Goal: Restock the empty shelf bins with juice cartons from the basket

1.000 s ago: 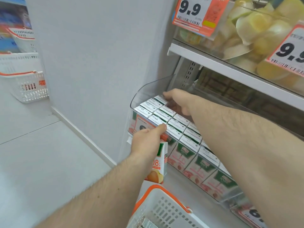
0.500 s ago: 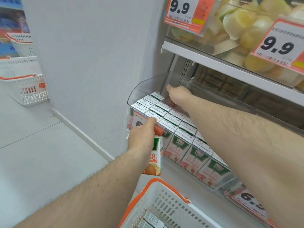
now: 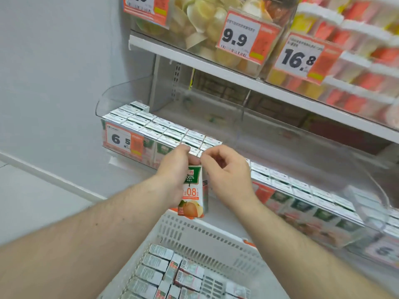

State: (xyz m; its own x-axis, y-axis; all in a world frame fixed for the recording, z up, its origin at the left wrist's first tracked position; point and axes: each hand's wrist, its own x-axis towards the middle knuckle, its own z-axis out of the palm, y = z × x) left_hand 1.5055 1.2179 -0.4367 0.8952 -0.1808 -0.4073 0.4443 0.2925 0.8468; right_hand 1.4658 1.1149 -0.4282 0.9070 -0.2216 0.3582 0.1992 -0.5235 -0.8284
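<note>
My left hand [image 3: 172, 169] grips an upright juice carton [image 3: 192, 192] by its top, in front of the clear shelf bin [image 3: 121, 96]. My right hand [image 3: 224, 171] sits just right of the carton with its fingertips pinched at the carton's upper edge. The bin holds rows of matching juice cartons [image 3: 151, 124] along its front, and its back part is bare. The white basket [image 3: 216, 240] with an orange rim lies below my hands and holds several cartons [image 3: 164, 270].
A grey wall [image 3: 54, 72] closes the left side. The shelf above [image 3: 216, 67] carries clear boxes of cut fruit with price tags 9.9 and 16.8. A second carton-filled bin [image 3: 313, 197] continues to the right. A 6.5 price tag [image 3: 121, 139] hangs on the left bin's front.
My right hand has pulled out of the back of the bin and come down to the carton in my left hand. The view has tilted down and right, showing more of the basket.
</note>
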